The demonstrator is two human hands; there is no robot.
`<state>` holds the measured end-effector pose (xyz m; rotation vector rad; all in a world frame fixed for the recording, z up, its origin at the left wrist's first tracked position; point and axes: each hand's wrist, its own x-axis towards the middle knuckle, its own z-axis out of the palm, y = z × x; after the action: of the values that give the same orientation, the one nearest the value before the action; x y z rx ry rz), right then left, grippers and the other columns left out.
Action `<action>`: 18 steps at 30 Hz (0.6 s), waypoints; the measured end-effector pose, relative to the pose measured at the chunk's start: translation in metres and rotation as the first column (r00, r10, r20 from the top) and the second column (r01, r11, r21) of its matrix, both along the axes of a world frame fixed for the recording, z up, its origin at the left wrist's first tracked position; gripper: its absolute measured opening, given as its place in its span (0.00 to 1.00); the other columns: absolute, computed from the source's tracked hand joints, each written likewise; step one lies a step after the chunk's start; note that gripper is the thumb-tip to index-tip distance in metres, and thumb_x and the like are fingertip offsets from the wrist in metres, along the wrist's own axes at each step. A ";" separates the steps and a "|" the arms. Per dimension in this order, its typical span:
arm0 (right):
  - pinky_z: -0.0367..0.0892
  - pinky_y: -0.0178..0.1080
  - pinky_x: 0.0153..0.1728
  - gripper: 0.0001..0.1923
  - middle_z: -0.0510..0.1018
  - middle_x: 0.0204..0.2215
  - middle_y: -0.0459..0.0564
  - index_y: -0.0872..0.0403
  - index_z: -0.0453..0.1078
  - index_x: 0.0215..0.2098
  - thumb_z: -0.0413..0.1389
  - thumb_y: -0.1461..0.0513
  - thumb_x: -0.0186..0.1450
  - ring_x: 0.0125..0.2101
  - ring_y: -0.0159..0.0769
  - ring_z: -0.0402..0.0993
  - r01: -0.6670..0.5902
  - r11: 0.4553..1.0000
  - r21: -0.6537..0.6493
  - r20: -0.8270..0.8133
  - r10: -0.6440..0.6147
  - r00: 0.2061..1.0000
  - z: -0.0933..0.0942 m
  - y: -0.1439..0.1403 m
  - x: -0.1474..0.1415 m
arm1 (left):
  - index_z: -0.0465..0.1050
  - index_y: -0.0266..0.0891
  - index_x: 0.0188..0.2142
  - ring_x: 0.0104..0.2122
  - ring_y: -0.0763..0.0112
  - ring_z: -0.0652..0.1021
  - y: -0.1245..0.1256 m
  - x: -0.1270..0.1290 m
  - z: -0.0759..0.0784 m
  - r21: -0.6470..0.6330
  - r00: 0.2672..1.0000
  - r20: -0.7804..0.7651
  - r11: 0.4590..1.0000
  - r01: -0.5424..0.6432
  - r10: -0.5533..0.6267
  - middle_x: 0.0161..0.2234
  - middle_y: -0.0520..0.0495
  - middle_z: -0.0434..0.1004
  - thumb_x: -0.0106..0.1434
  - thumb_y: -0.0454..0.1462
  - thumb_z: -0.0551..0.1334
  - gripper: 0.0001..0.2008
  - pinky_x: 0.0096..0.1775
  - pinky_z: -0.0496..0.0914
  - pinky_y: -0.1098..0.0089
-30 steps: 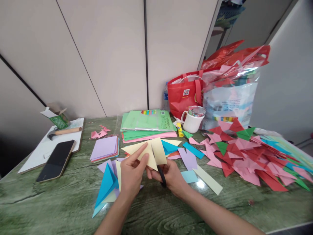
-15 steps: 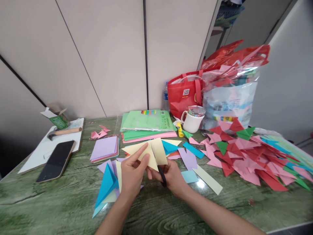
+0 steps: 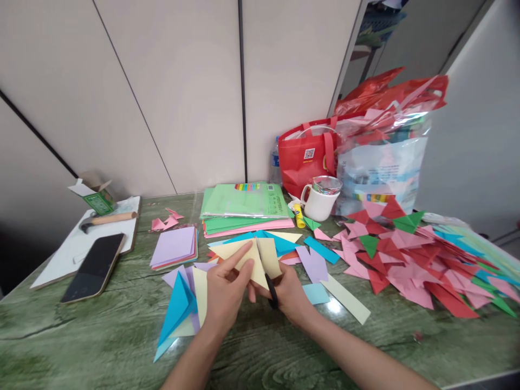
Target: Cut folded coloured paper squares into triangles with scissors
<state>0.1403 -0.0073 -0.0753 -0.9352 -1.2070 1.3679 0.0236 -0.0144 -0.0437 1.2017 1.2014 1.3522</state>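
My left hand (image 3: pixel 225 295) pinches a pale yellow paper sheet (image 3: pixel 244 257) and holds it just above the green table (image 3: pixel 81 336). My right hand (image 3: pixel 290 292) grips black-handled scissors (image 3: pixel 270 290), whose blades run up into the yellow sheet near its middle. Blue folded triangles (image 3: pixel 176 311) and purple and yellow pieces lie just left of my left hand. A pale yellow strip (image 3: pixel 345 298) and a light blue scrap (image 3: pixel 314 293) lie right of my right hand.
A heap of red, pink and green folded triangles (image 3: pixel 410 260) covers the right side. Behind stand a white mug (image 3: pixel 319 203), a red bag (image 3: pixel 309 154), a clear plastic bag (image 3: pixel 382 162) and stacked coloured paper (image 3: pixel 244 208). A phone (image 3: pixel 93 268), hammer (image 3: pixel 108 218) and purple squares (image 3: pixel 174 246) sit left.
Both hands have lowered the yellow sheet slightly toward the table, uncovering blue paper behind it. The scissors have worked further into the sheet.
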 end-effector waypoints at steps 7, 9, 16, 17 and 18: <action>0.65 0.33 0.25 0.13 0.74 0.19 0.45 0.56 0.69 0.26 0.66 0.62 0.44 0.26 0.38 0.70 0.008 1.000 -0.016 -0.027 -0.009 1.000 -0.003 0.001 0.001 | 0.72 0.38 0.49 0.09 0.81 0.67 0.000 0.001 -0.001 0.022 0.999 -0.031 1.000 0.019 -0.019 0.09 0.56 0.67 0.56 0.37 0.61 0.19 0.16 0.60 0.80; 0.64 0.33 0.24 0.12 0.73 0.16 0.43 0.56 0.69 0.24 0.66 0.62 0.44 0.23 0.36 0.68 0.009 1.000 -0.012 -0.024 -0.009 1.000 -0.003 0.001 0.001 | 0.72 0.38 0.49 0.09 0.80 0.67 0.000 0.000 -0.002 0.023 0.999 -0.030 0.999 0.022 -0.021 0.09 0.56 0.68 0.56 0.37 0.61 0.20 0.16 0.61 0.80; 0.59 0.31 0.18 0.11 0.66 0.11 0.39 0.56 0.67 0.20 0.66 0.63 0.44 0.17 0.30 0.60 0.004 0.999 -0.047 -0.031 -0.005 0.999 0.000 0.001 0.001 | 0.70 0.35 0.51 0.09 0.78 0.67 0.000 0.002 0.000 -0.009 0.999 0.029 0.999 0.038 -0.038 0.07 0.57 0.66 0.56 0.38 0.62 0.22 0.18 0.65 0.76; 0.58 0.31 0.17 0.11 0.66 0.11 0.39 0.56 0.67 0.20 0.66 0.63 0.44 0.16 0.30 0.60 0.006 0.999 -0.049 -0.029 -0.007 1.000 0.000 0.001 0.001 | 0.70 0.35 0.51 0.09 0.77 0.67 0.000 0.003 0.001 -0.017 0.999 0.036 0.999 0.037 -0.036 0.07 0.57 0.65 0.56 0.38 0.61 0.23 0.18 0.66 0.75; 0.58 0.31 0.17 0.11 0.66 0.11 0.39 0.56 0.67 0.19 0.66 0.63 0.44 0.16 0.30 0.60 0.015 0.999 -0.046 -0.027 -0.016 0.999 -0.001 0.001 0.001 | 0.69 0.34 0.52 0.09 0.77 0.67 0.000 0.004 0.001 -0.023 0.999 0.039 0.999 0.036 -0.035 0.08 0.57 0.66 0.56 0.39 0.61 0.24 0.18 0.66 0.75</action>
<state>0.1410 -0.0066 -0.0761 -0.9526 -1.1497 1.3965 0.0271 -0.0147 -0.0424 1.1697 1.1609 1.3260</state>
